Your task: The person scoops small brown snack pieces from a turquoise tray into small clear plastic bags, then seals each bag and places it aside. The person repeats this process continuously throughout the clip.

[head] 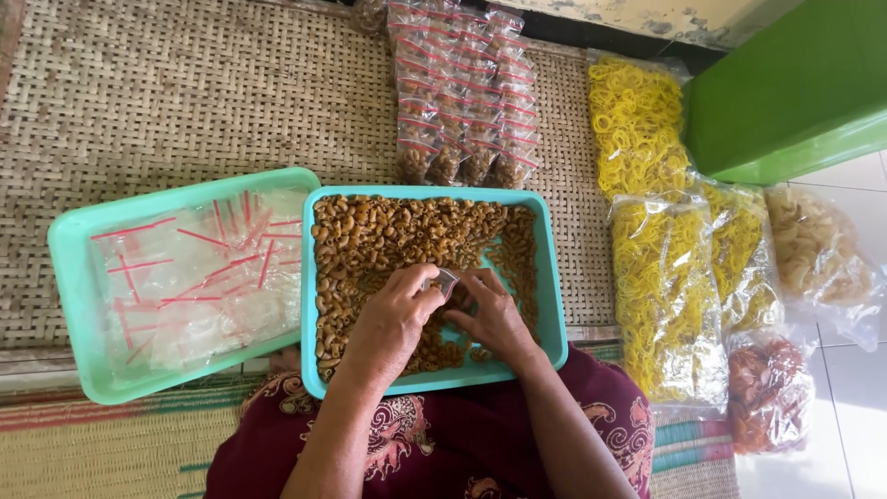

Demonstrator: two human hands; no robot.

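Two bare hands meet over a turquoise tray [554, 314] that rests on the person's lap and holds a bed of small brown curled snack pieces [388, 236]. The left hand [393, 319] and the right hand [494, 314] are both curled nearly closed, fingertips pinching a small clear plastic bag [446, 280] between them, above the middle of the tray. The bag looks very light, thin and floppy, likely slippery, so it is best held by its top edges near the opening; the snack pieces seem dry, brittle and easy to crush. Left of this tray, touching it, a second turquoise tray [69, 305] holds a loose heap of empty clear bags with red strips [199, 273]. Beyond the tray, on the woven mat [185, 92], lie rows of filled small bags [462, 102]. Right of it lie large sacks of yellow ring snacks [661, 277].
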